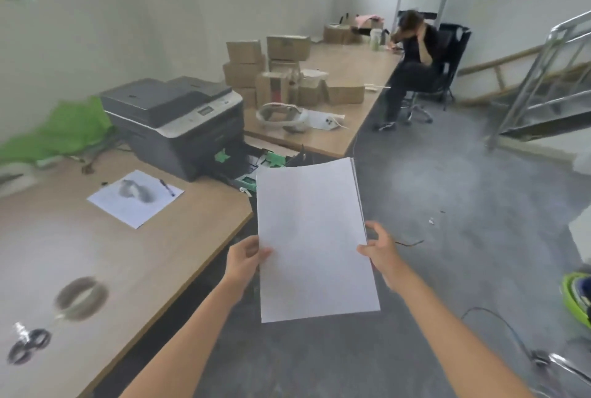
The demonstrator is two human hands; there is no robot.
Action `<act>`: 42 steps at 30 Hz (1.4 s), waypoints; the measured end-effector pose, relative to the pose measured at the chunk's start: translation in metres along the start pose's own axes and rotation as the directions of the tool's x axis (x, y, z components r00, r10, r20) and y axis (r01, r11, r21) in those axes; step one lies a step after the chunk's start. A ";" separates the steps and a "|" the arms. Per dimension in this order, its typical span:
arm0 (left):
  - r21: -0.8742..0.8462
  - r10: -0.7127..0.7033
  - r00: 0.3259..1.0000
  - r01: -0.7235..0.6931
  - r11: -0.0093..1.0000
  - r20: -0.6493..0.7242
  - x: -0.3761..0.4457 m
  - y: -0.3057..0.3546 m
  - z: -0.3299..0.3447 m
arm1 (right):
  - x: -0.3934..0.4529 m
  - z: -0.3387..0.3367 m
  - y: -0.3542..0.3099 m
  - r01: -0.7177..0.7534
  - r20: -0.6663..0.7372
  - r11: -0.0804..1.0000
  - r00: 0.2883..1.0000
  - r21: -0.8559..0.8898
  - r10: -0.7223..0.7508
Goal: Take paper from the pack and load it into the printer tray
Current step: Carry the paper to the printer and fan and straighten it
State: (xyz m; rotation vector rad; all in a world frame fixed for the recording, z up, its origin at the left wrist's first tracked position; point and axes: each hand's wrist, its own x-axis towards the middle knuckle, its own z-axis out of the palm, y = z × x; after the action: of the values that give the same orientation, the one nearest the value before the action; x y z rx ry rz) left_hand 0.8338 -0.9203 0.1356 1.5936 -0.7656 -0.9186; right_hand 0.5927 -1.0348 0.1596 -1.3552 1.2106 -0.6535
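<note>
Head view, wide-angle and blurred toward the edges. A thin stack of white paper (315,238), flat and rectangular with several sheet edges showing along its right side, is held in the air above the grey floor (463,206), just off the desk's edge and in front of the printer. The left hand (244,258) pinches the stack's left edge, thumb on top and fingers hidden beneath. The right hand (382,252) grips the right edge in the same way, thumb over the sheet and fingers curled behind.

The stack's far edge covers part of the printer tray (252,164), a black drawer with green plastic guides pulled out at the base of the printer (179,122); how much of the tray is open, or what it contains, cannot be made out. The printer is a boxy grey-and-black machine standing on a pale wood-grain desk (128,269).

A single white sheet (134,202) lies on the desk with a pen (167,187) and a smeared grey object on it. Near the desk's left corner, scissors (27,345) and a ring-shaped item are too blurred to identify further. Brown cardboard boxes (265,68) are stacked on a second desk behind, where a seated person (412,65) appears. The paper pack is not identifiable.
</note>
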 end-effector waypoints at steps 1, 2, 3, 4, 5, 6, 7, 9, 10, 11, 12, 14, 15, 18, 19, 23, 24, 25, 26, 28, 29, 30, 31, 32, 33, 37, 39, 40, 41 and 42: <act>-0.009 -0.016 1.000 0.015 1.000 -0.027 0.013 -0.002 -0.009 | 0.017 0.010 -0.008 0.004 0.043 1.000 0.999 -0.004 -0.004; -0.022 -0.032 0.998 0.031 0.999 -0.052 0.027 -0.004 -0.017 | 0.034 0.021 -0.015 0.013 0.086 1.000 0.996 -0.011 -0.012; -0.036 -0.042 0.996 0.039 0.999 -0.078 0.041 -0.006 -0.027 | 0.052 0.032 -0.022 0.022 0.121 1.000 0.992 -0.021 -0.019; -0.047 -0.047 0.993 0.042 0.998 -0.104 0.055 -0.008 -0.037 | 0.070 0.044 -0.029 0.033 0.148 0.999 0.989 -0.032 -0.028; -0.059 -0.057 0.990 0.049 0.997 -0.133 0.068 -0.009 -0.047 | 0.087 0.057 -0.036 0.046 0.171 0.998 0.985 -0.040 -0.039; -0.070 -0.070 0.985 0.060 0.996 -0.159 0.081 -0.009 -0.056 | 0.105 0.071 -0.043 0.058 0.194 0.997 0.980 -0.046 -0.048; -0.085 -0.081 0.981 0.066 0.994 -0.178 0.095 -0.010 -0.065 | 0.122 0.084 -0.049 0.070 0.216 0.996 0.975 -0.051 -0.057; -0.112 -0.092 0.975 0.070 0.991 -0.203 0.118 -0.005 -0.082 | 0.152 0.111 -0.063 0.075 0.247 0.995 0.967 -0.058 -0.059; -0.109 -0.094 0.971 0.071 0.991 -0.221 0.129 -0.001 -0.093 | 0.166 0.125 -0.071 0.070 0.260 0.995 0.964 -0.064 -0.052; -0.095 -0.093 0.964 0.071 0.993 -0.249 0.140 0.000 -0.103 | 0.179 0.138 -0.079 0.067 0.281 0.995 0.959 -0.071 -0.045; -0.088 -0.094 0.957 0.072 0.994 -0.276 0.150 0.001 -0.115 | 0.192 0.152 -0.084 0.067 0.310 0.994 0.950 -0.083 -0.038; -0.091 -0.097 0.937 0.070 0.993 -0.337 0.165 0.000 -0.139 | 0.217 0.181 -0.096 0.072 0.359 0.992 0.933 -0.104 -0.030; -0.096 -0.100 0.923 0.069 0.993 -0.371 0.170 0.001 -0.150 | 0.227 0.195 -0.102 0.080 0.384 0.990 0.923 -0.113 -0.030; -0.094 -0.080 0.888 0.041 0.995 -0.453 0.172 0.001 -0.178 | 0.249 0.236 -0.115 0.118 0.469 0.983 0.882 -0.137 -0.041; -0.094 -0.075 0.872 0.033 0.995 -0.483 0.171 0.000 -0.185 | 0.254 0.250 -0.118 0.125 0.501 0.982 0.865 -0.143 -0.037; -0.116 -0.127 0.771 0.069 0.991 -0.624 0.169 -0.011 -0.215 | 0.278 0.303 -0.122 0.158 0.620 0.976 0.784 -0.149 -0.032; -0.121 -0.137 0.746 0.075 0.990 -0.652 0.168 -0.012 -0.220 | 0.282 0.315 -0.122 0.168 0.646 0.974 0.763 -0.154 -0.030; -0.126 -0.145 0.724 0.081 0.989 -0.675 0.168 -0.014 -0.223 | 0.286 0.325 -0.123 0.179 0.668 0.970 0.743 -0.162 -0.025; -0.130 -0.152 0.702 0.086 0.988 -0.696 0.167 -0.014 -0.226 | 0.291 0.335 -0.123 0.183 0.688 0.968 0.726 -0.173 -0.015; -0.140 -0.167 0.662 0.094 0.986 -0.730 0.168 -0.015 -0.231 | 0.302 0.352 -0.124 0.193 0.736 0.965 0.677 -0.179 0.001; -0.141 -0.172 0.643 0.100 0.985 -0.746 0.171 -0.016 -0.232 | 0.309 0.360 -0.124 0.203 0.758 0.962 0.652 -0.182 0.005; -0.143 -0.176 0.621 0.104 0.984 -0.764 0.174 -0.017 -0.233 | 0.316 0.366 -0.125 0.219 0.774 0.957 0.633 -0.187 0.007; -0.147 -0.181 0.597 0.106 0.983 -0.781 0.177 -0.017 -0.234 | 0.323 0.372 -0.127 0.226 0.787 0.956 0.616 -0.187 0.008; -0.157 -0.188 0.577 0.104 0.982 -0.795 0.180 -0.016 -0.233 | 0.331 0.377 -0.128 0.224 0.799 0.956 0.602 -0.189 0.017; -0.169 -0.198 0.558 0.103 0.980 -0.806 0.184 -0.016 -0.232 | 0.337 0.381 -0.130 0.218 0.814 0.958 0.580 -0.186 0.026; -0.152 -0.174 0.510 0.085 0.985 -0.843 0.202 -0.007 -0.233 | 0.370 0.395 -0.131 0.156 0.860 0.969 0.502 -0.191 0.089; -0.083 -0.135 0.476 0.129 0.988 -0.869 0.210 0.003 -0.239 | 0.386 0.399 -0.129 0.096 0.871 0.975 0.473 -0.202 0.134; -0.045 -0.119 0.460 0.168 0.985 -0.880 0.212 0.009 -0.242 | 0.393 0.399 -0.128 0.061 0.872 0.975 0.463 -0.212 0.160; 0.004 -0.096 0.447 0.218 0.976 -0.889 0.214 0.015 -0.244 | 0.398 0.400 -0.129 0.030 0.869 0.976 0.462 -0.215 0.178; 0.074 -0.060 0.442 0.279 0.957 -0.895 0.215 0.022 -0.246 | 0.404 0.401 -0.130 0.024 0.859 0.977 0.482 -0.211 0.174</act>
State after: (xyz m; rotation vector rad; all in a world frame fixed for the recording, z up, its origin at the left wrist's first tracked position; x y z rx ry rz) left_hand 1.1538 -0.9903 0.1472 2.0576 0.0880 0.0039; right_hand 1.1193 -1.2777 0.0955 -1.4851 0.4559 0.2887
